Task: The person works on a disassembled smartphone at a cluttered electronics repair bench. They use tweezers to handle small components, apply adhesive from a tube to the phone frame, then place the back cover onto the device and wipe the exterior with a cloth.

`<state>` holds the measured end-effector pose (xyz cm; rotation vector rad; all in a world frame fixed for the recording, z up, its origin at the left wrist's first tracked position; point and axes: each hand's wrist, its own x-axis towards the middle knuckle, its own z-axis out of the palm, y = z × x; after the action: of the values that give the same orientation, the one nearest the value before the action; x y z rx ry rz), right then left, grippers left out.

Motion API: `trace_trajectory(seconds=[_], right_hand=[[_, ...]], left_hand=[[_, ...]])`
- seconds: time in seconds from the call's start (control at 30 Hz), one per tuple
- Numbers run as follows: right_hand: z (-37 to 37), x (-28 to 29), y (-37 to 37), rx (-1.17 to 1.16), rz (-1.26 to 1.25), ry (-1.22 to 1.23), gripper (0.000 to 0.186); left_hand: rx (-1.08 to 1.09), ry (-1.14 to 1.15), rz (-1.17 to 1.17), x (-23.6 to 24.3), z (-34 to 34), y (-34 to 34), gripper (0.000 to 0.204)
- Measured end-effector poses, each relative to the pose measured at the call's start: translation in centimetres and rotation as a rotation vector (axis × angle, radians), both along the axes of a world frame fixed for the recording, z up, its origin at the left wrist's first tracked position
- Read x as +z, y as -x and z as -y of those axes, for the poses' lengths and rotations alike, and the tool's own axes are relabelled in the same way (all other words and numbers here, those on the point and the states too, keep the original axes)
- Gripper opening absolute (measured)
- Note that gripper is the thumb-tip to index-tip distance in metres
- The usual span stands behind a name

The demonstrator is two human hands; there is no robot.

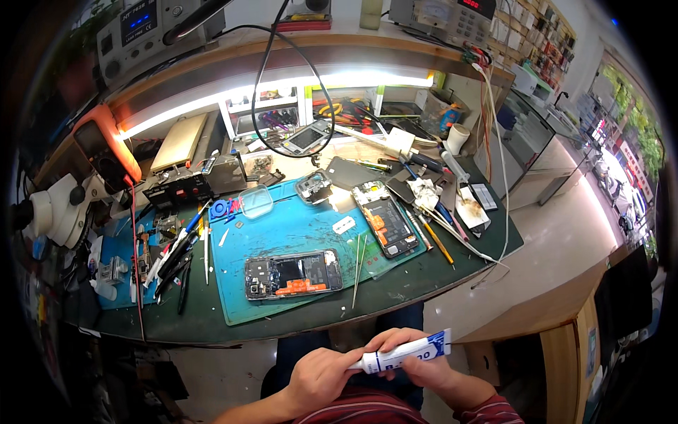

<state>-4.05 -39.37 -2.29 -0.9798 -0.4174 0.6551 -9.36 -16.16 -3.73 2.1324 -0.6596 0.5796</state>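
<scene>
Your right hand [432, 374] grips the tube [425, 348]; your left hand [319, 376] pinches its narrow end [361, 364] (steady it, without squeezing).

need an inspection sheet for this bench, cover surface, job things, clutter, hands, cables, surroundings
Surface: dark green bench top with a marked blue mat; an opened phone lies on the mat, a second opened phone to its upper right.
Job's things: white-and-blue tube, held off the bench near the person's lap.
Clutter: bunched pens and tools at left; crumpled tissue at right.
Hands: right hand grips the tube's body; left hand is at its narrow end, exact grip unclear.
Cables: black cable looped before the shelf; white cable hanging at right.
Surroundings: lit shelf compartments behind, glass counter to the right.
</scene>
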Motion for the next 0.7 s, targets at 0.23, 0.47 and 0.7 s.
trace_trajectory(seconds=[0.23,0.47,0.7], right_hand=[[-1.1,-0.6,1.8,-0.053,0.535,0.126,0.028],[-2.0,0.5,0.5,-0.136,0.9,0.129,0.027],[-2.4,0.1,0.2,-0.085,0.808,0.164,0.031]], left_hand=[[-0.117,0.08,-0.175,-0.3,-1.5,1.8,0.013],[-0.268,0.384,-0.631,0.4,-2.0,2.2,0.04],[-0.182,0.356,-1.15,2.5,-3.8,2.7,0.026]])
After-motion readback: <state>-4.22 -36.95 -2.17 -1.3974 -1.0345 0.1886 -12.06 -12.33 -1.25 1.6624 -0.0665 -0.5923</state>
